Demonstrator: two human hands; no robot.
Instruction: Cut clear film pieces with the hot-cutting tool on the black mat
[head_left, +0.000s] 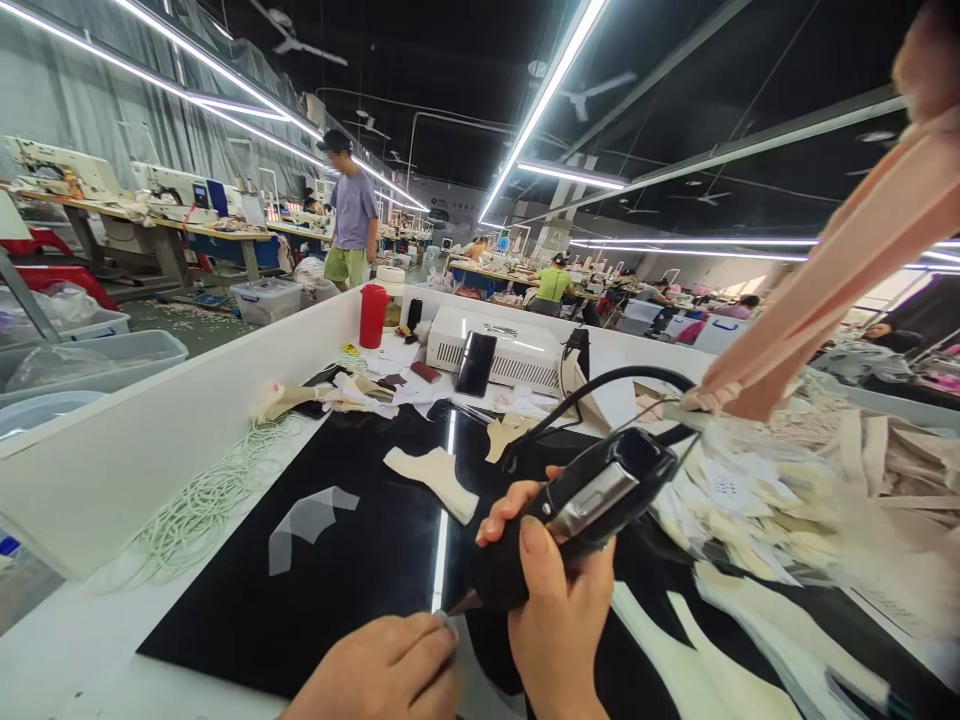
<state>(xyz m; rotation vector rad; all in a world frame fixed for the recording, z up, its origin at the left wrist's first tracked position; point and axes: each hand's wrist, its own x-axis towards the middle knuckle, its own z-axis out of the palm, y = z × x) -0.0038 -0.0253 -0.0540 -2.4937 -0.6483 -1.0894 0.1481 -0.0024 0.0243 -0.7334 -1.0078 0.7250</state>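
Evidently for control, the right hand (559, 615) is wrapped low around a thick black handheld tool with a silver metal panel (585, 515), its narrow tip angled down over the glossy black rectangular board (352, 580). A long pink fabric strip (840, 275), slanting down above the board's right side, seems fastened near the tool's back end, perhaps to bear weight. At the board's near edge, the left hand (382, 665) has its fingers drawn together beside that tip, probably for steadying; whether they pinch anything, I cannot tell. Past the board's far edge, a black rectangular phone (475, 365) apparently leans against a slotted white metal box (525, 352), likely for easy viewing.
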